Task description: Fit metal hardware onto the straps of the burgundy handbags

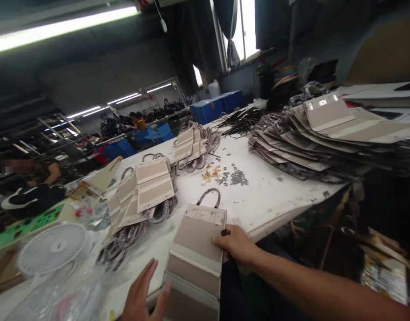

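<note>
A beige bag panel (pixel 198 232) with a dark, plastic-wrapped loop handle lies over the near edge of the white table (pixel 191 189). My right hand (pixel 236 243) grips its right edge, thumb on top and fingers underneath. To the panel's lower left, my left hand (pixel 142 294) is open with fingers apart, blurred by motion; whether it touches the panel I cannot tell. Beyond the panel are small gold metal pieces (pixel 211 174) and a heap of small grey metal pieces (pixel 238 177).
Similar panels lie in a left stack (pixel 154 185), a far stack (pixel 188 145) and a large right pile (pixel 301 138). Black strips (pixel 243 119) lie at the back. At left are a white fan (pixel 55 247), clear plastic and a seated person (pixel 40 171). Blue bins (pixel 216 107) stand beyond.
</note>
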